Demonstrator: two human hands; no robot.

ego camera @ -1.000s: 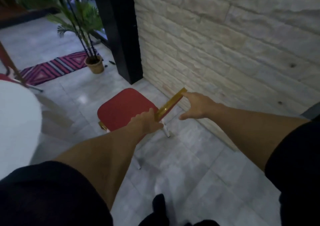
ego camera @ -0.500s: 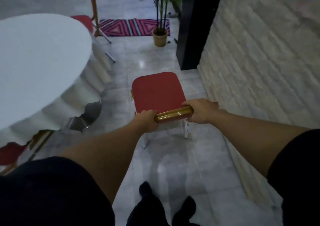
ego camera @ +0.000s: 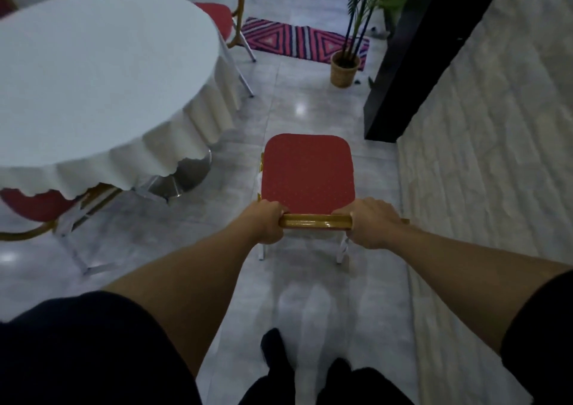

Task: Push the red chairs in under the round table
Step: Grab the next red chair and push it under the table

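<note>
Both hands clamped on the gold top rail (ego camera: 314, 221) of a red chair (ego camera: 308, 170): left hand (ego camera: 268, 222) wrapped over the rail's left end, right hand (ego camera: 370, 223) over its right end, fingers (ego camera: 344, 210) of each curled tight around the metal, only a short bare stretch of rail showing between them. Red padded seat just beyond the fingers, facing away, white legs on the grey tiled floor (ego camera: 279, 100) below the knuckles. Round worktop (ego camera: 93, 72) under a white cloth off to the left of the left-hand fingers and farther out, clearly apart from the held chair, with a shiny metal base showing beneath the scalloped hem. Second red chair (ego camera: 34, 207) tucked partly under the cloth's near edge, far left of the fingers; a third (ego camera: 218, 19) at the worktop's far side. Pale stone wall (ego camera: 483, 162) close to the right of the right-hand fingers. Potted palm (ego camera: 353, 47) and striped pink rug (ego camera: 297, 40) well ahead.
</note>
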